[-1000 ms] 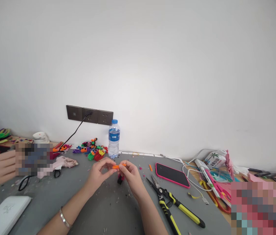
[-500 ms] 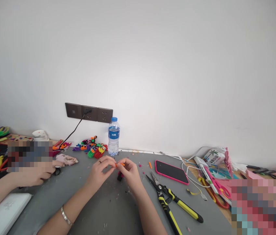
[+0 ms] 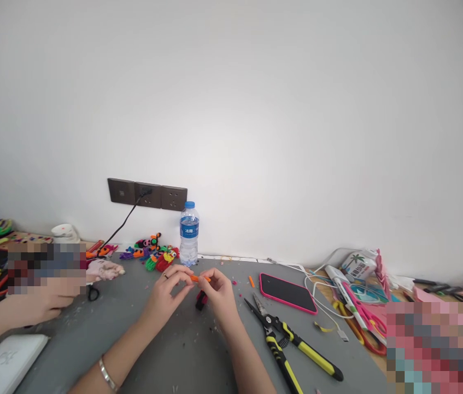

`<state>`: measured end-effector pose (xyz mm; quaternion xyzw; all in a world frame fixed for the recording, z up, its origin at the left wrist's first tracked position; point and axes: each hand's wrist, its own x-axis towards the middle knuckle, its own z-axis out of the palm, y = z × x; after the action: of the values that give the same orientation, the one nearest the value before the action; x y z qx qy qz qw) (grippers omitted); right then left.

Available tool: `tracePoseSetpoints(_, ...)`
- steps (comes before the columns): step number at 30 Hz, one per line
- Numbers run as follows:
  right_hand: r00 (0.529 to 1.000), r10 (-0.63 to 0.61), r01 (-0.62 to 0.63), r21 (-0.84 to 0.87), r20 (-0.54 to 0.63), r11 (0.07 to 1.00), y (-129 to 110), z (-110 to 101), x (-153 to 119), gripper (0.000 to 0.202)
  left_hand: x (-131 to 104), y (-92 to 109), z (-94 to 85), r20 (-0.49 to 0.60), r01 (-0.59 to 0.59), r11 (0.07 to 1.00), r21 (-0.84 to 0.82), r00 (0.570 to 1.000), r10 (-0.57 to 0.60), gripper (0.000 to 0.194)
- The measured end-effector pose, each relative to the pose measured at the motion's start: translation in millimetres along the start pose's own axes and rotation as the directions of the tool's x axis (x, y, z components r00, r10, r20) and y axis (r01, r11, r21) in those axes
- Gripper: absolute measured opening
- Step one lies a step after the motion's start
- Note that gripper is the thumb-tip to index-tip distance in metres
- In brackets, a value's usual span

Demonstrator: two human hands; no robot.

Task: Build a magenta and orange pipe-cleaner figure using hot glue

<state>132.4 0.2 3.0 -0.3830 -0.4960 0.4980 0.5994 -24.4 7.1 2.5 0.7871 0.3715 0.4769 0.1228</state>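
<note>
A short orange pipe cleaner piece [image 3: 198,279] is pinched at its two ends between my hands, above the grey tabletop [image 3: 177,350]. My left hand [image 3: 164,293] grips its left end with thumb and forefinger. At the other end, my right hand [image 3: 220,293] closes on it with fingertips. Just below the right fingers lies a small black and pink piece [image 3: 201,300], partly covered by the hand. A second orange bit [image 3: 251,281] rests on the table to the right, beside a pink-cased phone [image 3: 287,293].
Yellow-and-black pliers [image 3: 282,339] lie right of my forearm. Behind my hands stand a water bottle [image 3: 189,235] and several colourful pipe cleaner figures [image 3: 161,257]. Another person's hand [image 3: 42,303] is at the left, near a white box [image 3: 7,361]. Scissors [image 3: 373,323] and cables lie right.
The orange piece shows more between my fingers, held straighter. The view has tilted up slightly. The other person's hand has shifted left.
</note>
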Motion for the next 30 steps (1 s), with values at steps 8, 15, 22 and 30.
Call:
tracePoseSetpoints(8,0.996,0.023,-0.026,-0.028,-0.087,0.999,2,-8,4,0.026,2,-10,-2.1,-0.001,0.185,0.982,-0.029,0.983,-0.185,0.019)
tracePoseSetpoints(15,0.998,0.032,-0.032,0.000,-0.055,0.999,4,-11,5,0.025,5,-3,-1.2,0.052,0.349,0.905,-0.243,0.936,-0.347,0.018)
tracePoseSetpoints(22,0.998,0.016,-0.015,-0.011,0.055,1.000,2,-8,3,0.021,4,0,1.5,0.250,0.548,0.708,-0.444,0.835,-0.490,0.027)
tracePoseSetpoints(30,0.998,-0.023,0.024,-0.008,0.064,1.000,5,-8,3,0.027,5,5,1.1,0.424,0.650,0.552,-0.522,0.760,-0.493,0.028)
